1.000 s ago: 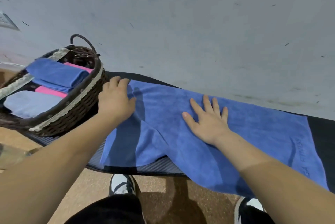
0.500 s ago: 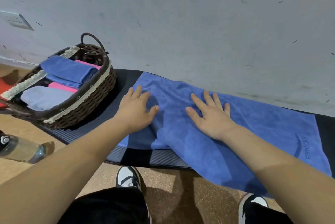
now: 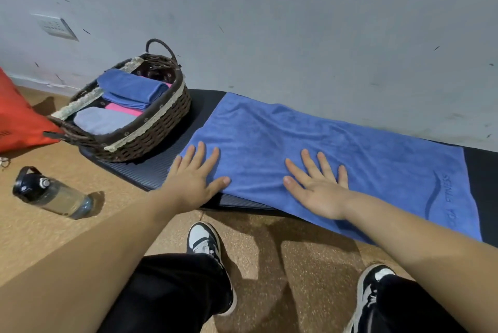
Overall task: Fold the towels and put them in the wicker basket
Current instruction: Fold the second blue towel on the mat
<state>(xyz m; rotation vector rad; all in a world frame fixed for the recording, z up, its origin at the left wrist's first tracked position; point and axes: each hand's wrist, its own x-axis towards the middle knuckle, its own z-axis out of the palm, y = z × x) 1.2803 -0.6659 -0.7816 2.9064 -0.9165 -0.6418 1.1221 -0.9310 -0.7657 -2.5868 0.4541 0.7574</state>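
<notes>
The wicker basket point(image 3: 151, 128) takes up the left end of the mat point(image 3: 167, 168), with only a bare strip between it and my left hand point(image 3: 195, 181). The wall point(image 3: 296, 36) closes off the far edge. The near edge is open to the floor. A bottle point(image 3: 51, 194) lies well off to the left.

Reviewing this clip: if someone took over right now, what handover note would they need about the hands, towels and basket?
Left hand: open, flat on the left end of the blue towel.
Right hand: open, flat on its middle.
The towel lies spread, unfolded, on the black mat by the wall; the wicker basket stands on the mat's left end.
Done: a folded blue towel, a pink towel and a pale grey towel lie in the basket.
Left: fold this towel and put it in the basket.
</notes>
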